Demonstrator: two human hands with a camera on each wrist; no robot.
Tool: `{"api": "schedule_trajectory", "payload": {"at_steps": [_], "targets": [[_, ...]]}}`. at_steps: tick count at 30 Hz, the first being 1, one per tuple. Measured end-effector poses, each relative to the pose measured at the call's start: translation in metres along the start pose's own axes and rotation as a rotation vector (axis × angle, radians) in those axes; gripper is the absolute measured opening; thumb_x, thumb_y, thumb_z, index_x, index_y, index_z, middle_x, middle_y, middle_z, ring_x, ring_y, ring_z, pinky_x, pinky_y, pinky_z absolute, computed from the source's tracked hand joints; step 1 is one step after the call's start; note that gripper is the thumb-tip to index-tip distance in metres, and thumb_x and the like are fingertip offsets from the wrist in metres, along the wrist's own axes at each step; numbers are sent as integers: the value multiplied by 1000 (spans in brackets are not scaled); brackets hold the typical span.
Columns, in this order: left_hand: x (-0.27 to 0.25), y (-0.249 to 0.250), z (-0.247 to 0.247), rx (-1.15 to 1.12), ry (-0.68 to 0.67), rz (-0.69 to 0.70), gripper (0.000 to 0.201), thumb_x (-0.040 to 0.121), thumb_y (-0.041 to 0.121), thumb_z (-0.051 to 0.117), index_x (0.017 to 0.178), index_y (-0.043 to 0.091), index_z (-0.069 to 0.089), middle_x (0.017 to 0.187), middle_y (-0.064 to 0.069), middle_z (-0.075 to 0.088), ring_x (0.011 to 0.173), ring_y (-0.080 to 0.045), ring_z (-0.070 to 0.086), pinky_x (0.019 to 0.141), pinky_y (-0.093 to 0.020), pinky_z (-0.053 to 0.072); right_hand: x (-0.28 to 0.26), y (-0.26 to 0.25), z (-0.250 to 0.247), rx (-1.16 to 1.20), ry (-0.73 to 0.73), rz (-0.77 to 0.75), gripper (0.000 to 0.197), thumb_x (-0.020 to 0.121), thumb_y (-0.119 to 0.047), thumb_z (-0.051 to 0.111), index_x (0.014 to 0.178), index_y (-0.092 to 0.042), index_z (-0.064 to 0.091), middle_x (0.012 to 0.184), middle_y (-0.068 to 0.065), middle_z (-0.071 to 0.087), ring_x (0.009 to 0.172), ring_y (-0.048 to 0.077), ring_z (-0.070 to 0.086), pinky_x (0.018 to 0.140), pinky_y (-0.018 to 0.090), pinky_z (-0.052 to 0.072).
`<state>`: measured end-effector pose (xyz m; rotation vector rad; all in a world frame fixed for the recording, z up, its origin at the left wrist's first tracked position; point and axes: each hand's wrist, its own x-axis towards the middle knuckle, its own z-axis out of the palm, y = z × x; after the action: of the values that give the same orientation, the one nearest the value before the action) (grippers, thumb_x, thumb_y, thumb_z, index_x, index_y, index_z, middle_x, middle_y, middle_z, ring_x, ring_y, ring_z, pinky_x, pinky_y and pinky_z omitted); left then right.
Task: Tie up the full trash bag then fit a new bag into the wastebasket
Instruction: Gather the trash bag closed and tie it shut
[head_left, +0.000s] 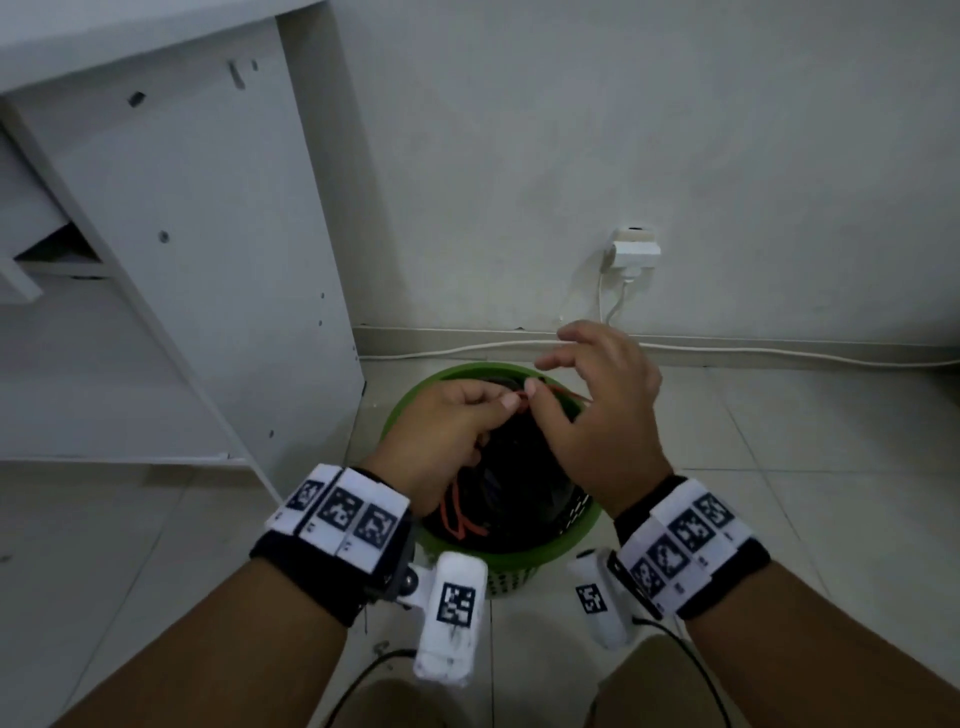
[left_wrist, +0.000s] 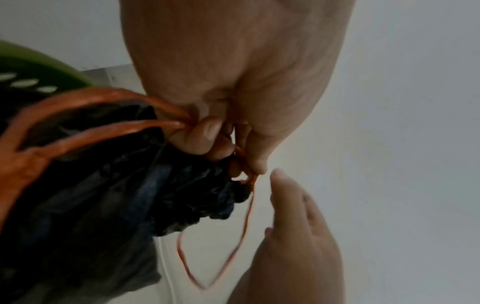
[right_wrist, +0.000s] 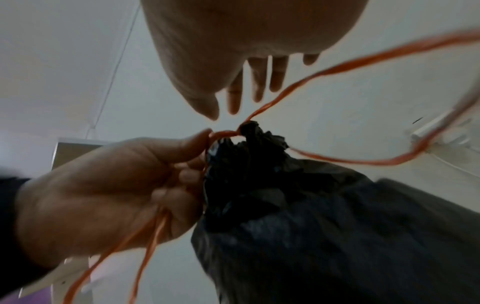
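A green wastebasket (head_left: 511, 569) stands on the tiled floor and holds a full black trash bag (head_left: 524, 467) with an orange drawstring (head_left: 457, 512). The bag's neck (right_wrist: 249, 148) is gathered tight. My left hand (head_left: 496, 405) grips the drawstring strands right at the neck, fingers curled round them (left_wrist: 205, 133). My right hand (head_left: 537, 375) hovers just beyond the neck with straight, spread fingers (right_wrist: 257, 82) and holds nothing. A loose loop of drawstring (right_wrist: 363, 61) swings out to the right, and two more strands (right_wrist: 145, 246) trail down from my left fist.
A white cabinet (head_left: 208, 234) stands close on the left of the basket. Behind it is a wall with a plug in a socket (head_left: 631, 252), and a white cable (head_left: 779, 353) runs along the skirting. Pale floor tiles (head_left: 779, 467) lie to the right.
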<state>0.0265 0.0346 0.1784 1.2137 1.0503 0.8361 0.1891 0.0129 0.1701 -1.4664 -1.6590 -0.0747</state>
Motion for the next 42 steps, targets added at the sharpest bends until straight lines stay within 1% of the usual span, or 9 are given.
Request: {"api": "schedule_trajectory", "payload": {"at_steps": [4,10,15,18,22,27,33,38,42], "targets": [[7,6,-4,-267,-7,-127,19,95,10,58,79,9,68,54,4,50,53,-7,37,39,-14,23,-16,-5,5,37,-23,-143,23,75,-32,71,95,-20,70,111,-5,67,117,20,57,100,52,35],[5,-3,-3,-313,-10,-141,12,92,8,62,85,5,71,60,3,56,55,-6,39,40,-14,25,-21,3,22,35,9,-76,16,79,-28,76,93,-21,75,108,-5,71,114,18,59,99,45,39],[0,-4,-5,-149,86,15,10,88,15,71,82,11,78,61,2,63,54,-9,52,45,-17,38,-18,7,20,119,-65,-82,12,82,-29,66,84,-18,71,106,-4,68,113,20,58,96,46,40],[-2,-4,-10,66,166,197,9,87,19,73,84,14,80,77,2,77,73,-9,71,67,-22,53,-15,10,12,264,-184,-58,13,80,-26,58,78,-14,64,104,-1,63,109,21,56,94,49,43],[1,-6,-15,344,227,358,11,86,28,75,81,20,80,79,6,76,79,-9,71,79,-29,56,-7,4,-2,616,-338,165,15,83,-27,50,70,-25,59,98,2,62,96,18,58,85,28,43],[6,-6,-18,606,280,472,24,86,40,72,71,21,73,68,8,67,65,-7,62,59,-24,44,-1,-7,-12,898,-236,444,32,90,-19,51,71,7,55,67,8,54,64,17,52,64,25,44],[6,-4,-22,659,274,539,32,86,45,69,67,21,64,57,5,61,56,-10,58,54,-30,48,10,-9,-7,1102,-96,653,40,96,-21,53,56,-20,61,66,4,58,66,23,51,66,35,43],[1,2,-28,579,220,641,17,88,31,71,77,20,66,62,0,63,58,-16,59,55,-30,49,23,-16,-14,1666,-38,803,47,100,-24,44,55,-17,56,78,7,70,87,24,71,73,33,59],[5,-3,-38,660,184,641,20,90,30,70,74,21,60,54,2,53,51,-13,49,52,-23,39,25,-12,-6,1744,-44,833,38,101,-26,42,64,-20,38,59,-2,42,53,15,47,70,32,48]]}}
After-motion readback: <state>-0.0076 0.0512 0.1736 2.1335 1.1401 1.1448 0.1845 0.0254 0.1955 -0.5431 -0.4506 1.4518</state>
